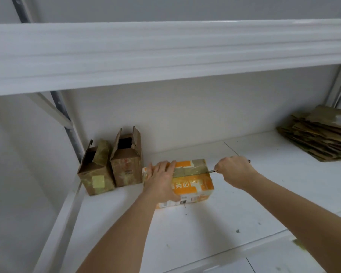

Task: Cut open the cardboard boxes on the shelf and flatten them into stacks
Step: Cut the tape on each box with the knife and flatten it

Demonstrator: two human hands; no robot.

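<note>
- A white wall (185,107) fills the middle of the frame behind the shelving.
- A white shelf board (234,223) spans the lower half, speckled with small bits of debris.
- 1 upper shelf beam (165,54) crosses the top.
- A grey perforated upright (67,123) stands at left.

Taped orange box (193,184) lying mid-shelf, two opened brown boxes (110,166) left, flattened stack (319,138) right

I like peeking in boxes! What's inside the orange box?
Can't see: the orange-and-white cardboard box is taped shut. The left hand presses its top; the right hand cuts the tape.
</note>
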